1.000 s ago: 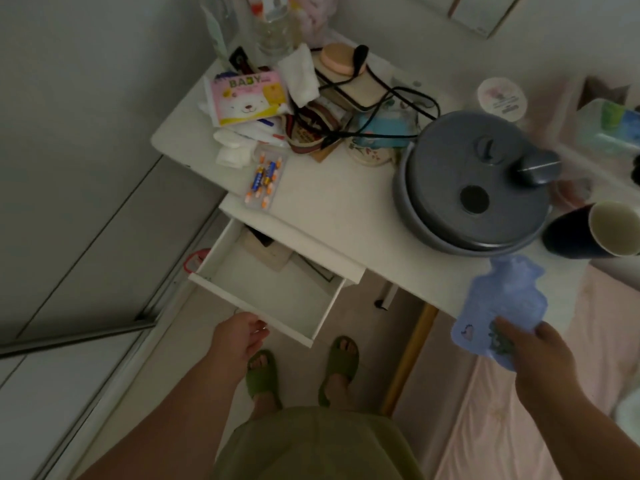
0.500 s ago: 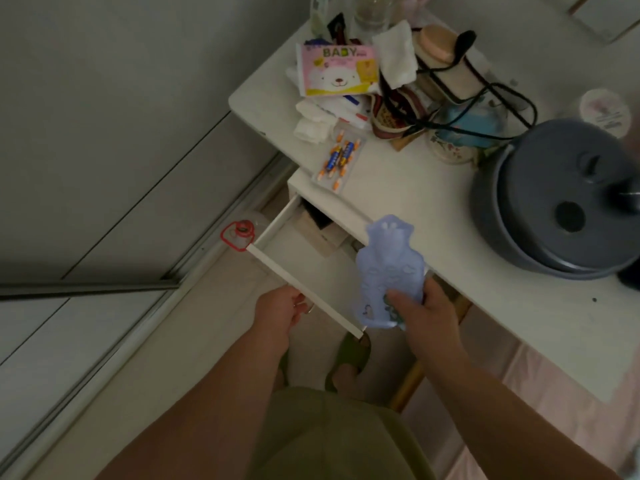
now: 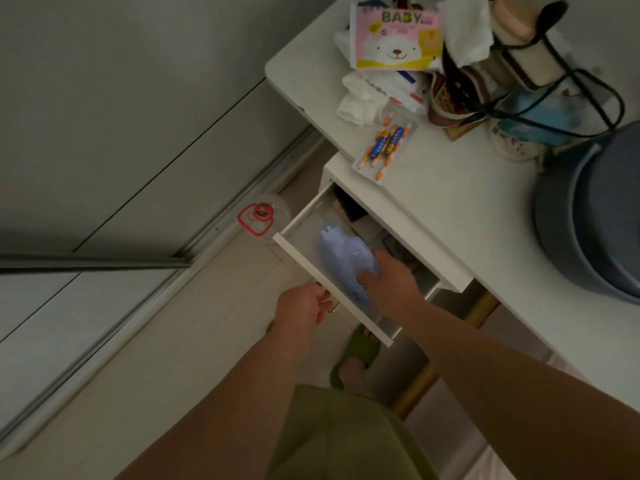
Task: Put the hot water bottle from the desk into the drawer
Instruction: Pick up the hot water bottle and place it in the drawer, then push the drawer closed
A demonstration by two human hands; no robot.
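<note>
The pale blue hot water bottle (image 3: 341, 252) lies inside the open white drawer (image 3: 311, 263) under the white desk (image 3: 460, 202). My right hand (image 3: 389, 282) reaches into the drawer and still grips the bottle's near end, covering part of it. My left hand (image 3: 303, 308) holds the small metal handle on the drawer's front panel. Dark items sit at the back of the drawer, mostly hidden under the desk top.
On the desk stand a grey lidded pot (image 3: 599, 216), a pink BABY packet (image 3: 394, 36), a tray of batteries (image 3: 384, 143), tissues and black cables (image 3: 554, 98). A clear container with a red lid (image 3: 258, 216) sits on the floor by the sliding-door rail. My green slipper (image 3: 356, 355) is below the drawer.
My right hand carried the bottle from over the desk's right side leftward and down into the drawer. My left hand stayed on the drawer handle. The view shifted left.
</note>
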